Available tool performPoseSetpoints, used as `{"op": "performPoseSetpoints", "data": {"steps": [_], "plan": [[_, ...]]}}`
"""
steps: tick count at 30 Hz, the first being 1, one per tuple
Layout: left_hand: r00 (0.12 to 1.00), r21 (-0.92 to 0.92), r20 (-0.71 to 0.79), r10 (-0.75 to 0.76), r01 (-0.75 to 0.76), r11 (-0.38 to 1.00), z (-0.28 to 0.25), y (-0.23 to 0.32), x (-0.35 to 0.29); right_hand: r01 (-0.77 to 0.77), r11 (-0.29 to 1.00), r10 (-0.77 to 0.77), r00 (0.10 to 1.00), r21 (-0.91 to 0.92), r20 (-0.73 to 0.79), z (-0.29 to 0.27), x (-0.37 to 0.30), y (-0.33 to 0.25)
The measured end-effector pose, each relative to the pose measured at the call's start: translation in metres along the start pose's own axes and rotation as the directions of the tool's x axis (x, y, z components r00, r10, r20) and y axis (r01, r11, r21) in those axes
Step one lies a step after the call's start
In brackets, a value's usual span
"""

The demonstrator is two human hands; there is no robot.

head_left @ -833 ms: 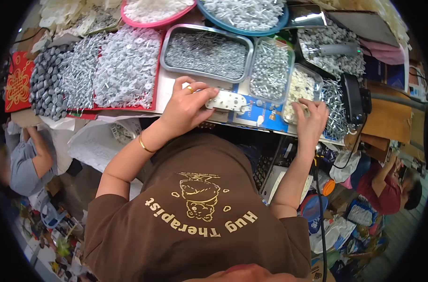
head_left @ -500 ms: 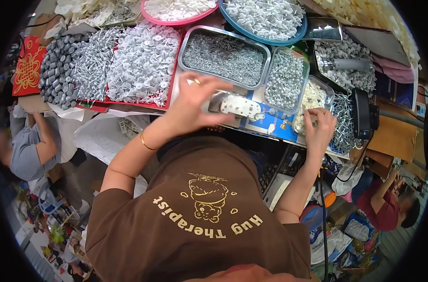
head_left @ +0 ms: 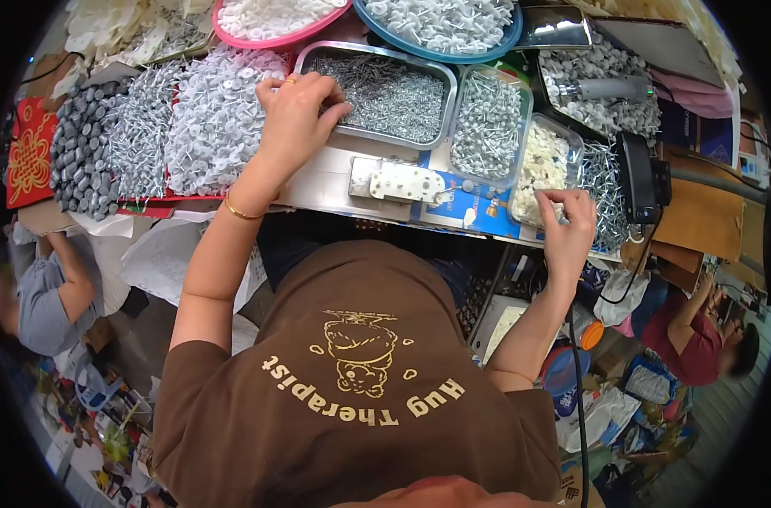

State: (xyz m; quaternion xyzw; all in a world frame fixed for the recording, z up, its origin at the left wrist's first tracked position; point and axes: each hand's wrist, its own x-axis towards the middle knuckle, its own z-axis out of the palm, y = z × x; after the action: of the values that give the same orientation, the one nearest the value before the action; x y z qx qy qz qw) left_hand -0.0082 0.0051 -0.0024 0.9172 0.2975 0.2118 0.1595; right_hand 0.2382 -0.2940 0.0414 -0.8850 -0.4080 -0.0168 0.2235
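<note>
My left hand (head_left: 299,114) is over the left end of a steel tray (head_left: 385,138) of small metal screws, beside a heap of white-capped screws (head_left: 212,127). Its fingers are bent and its thumb stands apart; nothing shows in it. At the near end of a clear tub of cream-coloured small pieces (head_left: 542,161), my right hand (head_left: 570,233) has thumb and fingertips brought together. Anything between them is too small to make out. Between the hands, a white plate with studs and holes (head_left: 406,182) lies on a metal block near the table edge.
Grey plugs (head_left: 87,152) and loose nails (head_left: 144,140) are heaped at the left. A clear tub of screws (head_left: 487,127) stands beside the steel tray. Pink (head_left: 275,41) and blue (head_left: 453,55) basins sit behind. A black device (head_left: 641,178) stands at the right. Two people sit farther off.
My left hand has moved from above the white plate away to the left end of the steel tray. My right hand stays by the tub of cream pieces. The whole view has shifted slightly.
</note>
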Motion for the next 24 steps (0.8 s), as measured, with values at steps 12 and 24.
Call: {"op": "performPoseSetpoints", "data": {"steps": [12, 24], "plan": [[0.998, -0.021, -0.036, 0.047, -0.048, 0.999, -0.004, -0.001, -0.004, -0.189, 0.882, 0.178, 0.982, 0.432, 0.067, 0.000, -0.004, -0.020], [0.996, -0.083, -0.060, 0.064, -0.069, 0.994, -0.003, -0.003, -0.006, 0.472, 0.817, -0.455, 0.881, 0.333, -0.131, 0.045, -0.020, -0.084]]}}
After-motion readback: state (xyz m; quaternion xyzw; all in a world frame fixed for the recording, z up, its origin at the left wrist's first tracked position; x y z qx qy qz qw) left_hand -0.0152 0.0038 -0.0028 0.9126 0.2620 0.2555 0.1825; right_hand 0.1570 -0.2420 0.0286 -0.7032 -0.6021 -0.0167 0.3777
